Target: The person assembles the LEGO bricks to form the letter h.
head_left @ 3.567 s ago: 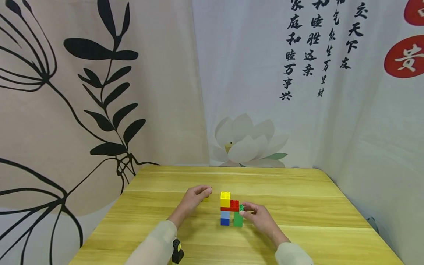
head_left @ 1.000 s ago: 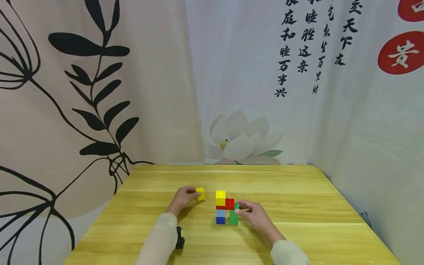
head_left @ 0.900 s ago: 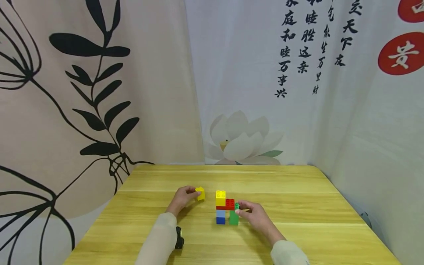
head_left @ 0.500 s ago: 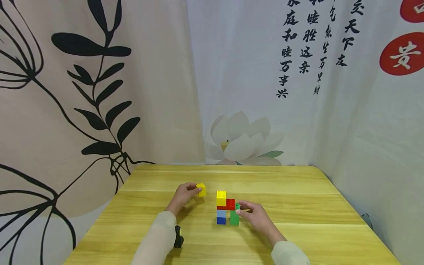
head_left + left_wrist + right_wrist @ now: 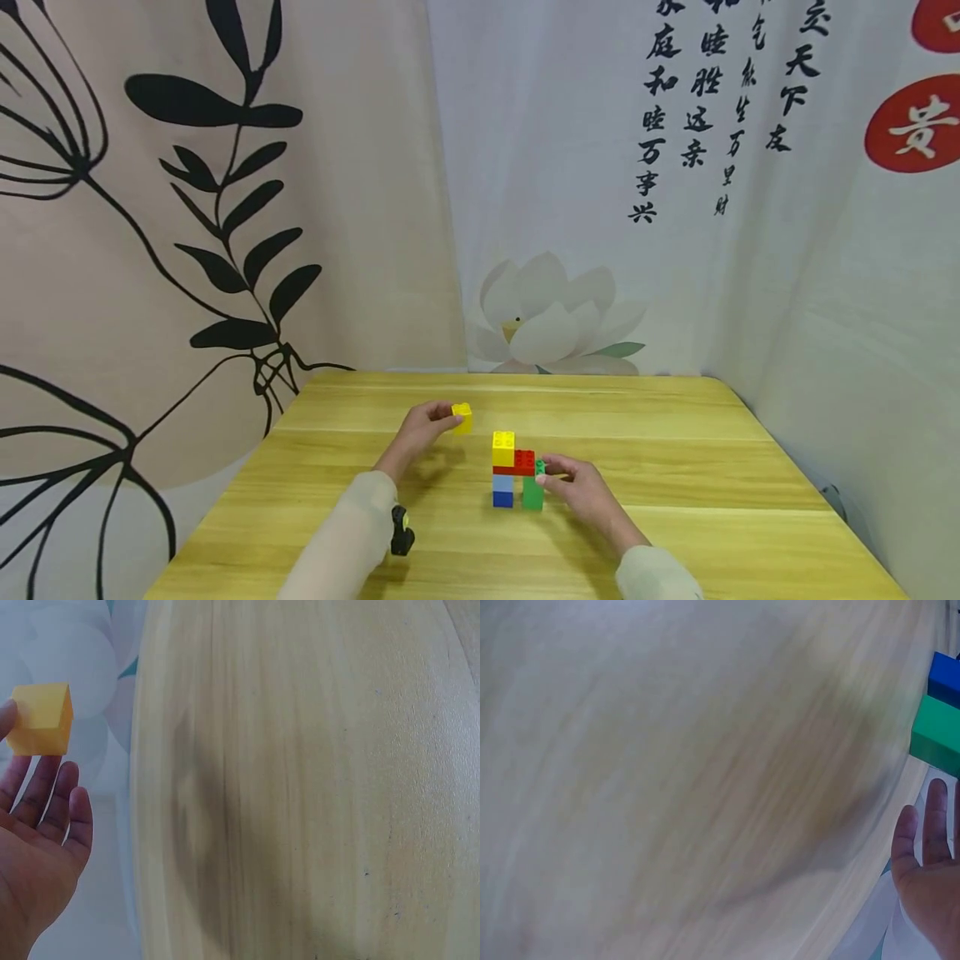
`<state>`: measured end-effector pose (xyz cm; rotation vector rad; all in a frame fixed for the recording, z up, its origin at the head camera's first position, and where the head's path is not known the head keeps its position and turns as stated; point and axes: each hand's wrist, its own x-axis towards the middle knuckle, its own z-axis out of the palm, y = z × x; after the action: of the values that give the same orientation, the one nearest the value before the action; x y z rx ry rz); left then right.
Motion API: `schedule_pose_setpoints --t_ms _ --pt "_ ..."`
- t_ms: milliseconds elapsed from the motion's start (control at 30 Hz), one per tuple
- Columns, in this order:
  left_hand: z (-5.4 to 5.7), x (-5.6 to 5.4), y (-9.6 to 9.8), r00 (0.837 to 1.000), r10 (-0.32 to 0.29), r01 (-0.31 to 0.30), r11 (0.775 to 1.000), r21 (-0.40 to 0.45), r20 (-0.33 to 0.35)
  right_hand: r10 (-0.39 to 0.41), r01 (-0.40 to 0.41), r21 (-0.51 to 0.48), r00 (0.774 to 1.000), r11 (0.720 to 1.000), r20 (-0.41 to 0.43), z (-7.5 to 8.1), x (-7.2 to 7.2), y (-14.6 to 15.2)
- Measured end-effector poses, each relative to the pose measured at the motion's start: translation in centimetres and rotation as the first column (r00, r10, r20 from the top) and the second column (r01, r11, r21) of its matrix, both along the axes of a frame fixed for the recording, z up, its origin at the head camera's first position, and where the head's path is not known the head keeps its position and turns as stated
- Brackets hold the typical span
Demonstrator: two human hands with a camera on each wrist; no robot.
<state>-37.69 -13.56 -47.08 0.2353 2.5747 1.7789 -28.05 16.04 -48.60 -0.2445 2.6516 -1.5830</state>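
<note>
My left hand pinches a yellow building block between thumb and fingers, raised over the table to the left of a small block structure. In the left wrist view that block shows a smooth side, with the other fingers loosely bent beneath. The structure carries a yellow block on a red block, above a light-blue-over-dark-blue column and a green column. My right hand pinches the upper green block at the structure's right end; the right wrist view leaves that thumb out of frame.
The wooden table extends around the structure, its far edge close to a printed curtain. A black device is strapped to my left wrist.
My left hand has lifted the yellow block up and slightly right; earlier, its fingers mostly hid the block. My right hand keeps its hold, and the structure looks the same.
</note>
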Motion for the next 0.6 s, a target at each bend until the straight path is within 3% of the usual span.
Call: schedule_pose_setpoints --t_ms 267,600 --pt "1.0 0.6 0.4 0.998 -0.062 0.063 0.998 0.025 -0.012 0.014 -0.014 -0.023 1.0 1.0 -0.016 -0.2 0.2 0.1" --pt "2.4 1.4 1.0 0.998 -0.057 0.058 0.998 0.038 -0.029 0.015 -0.016 -0.035 1.0 0.999 -0.011 -0.3 0.1 0.3"
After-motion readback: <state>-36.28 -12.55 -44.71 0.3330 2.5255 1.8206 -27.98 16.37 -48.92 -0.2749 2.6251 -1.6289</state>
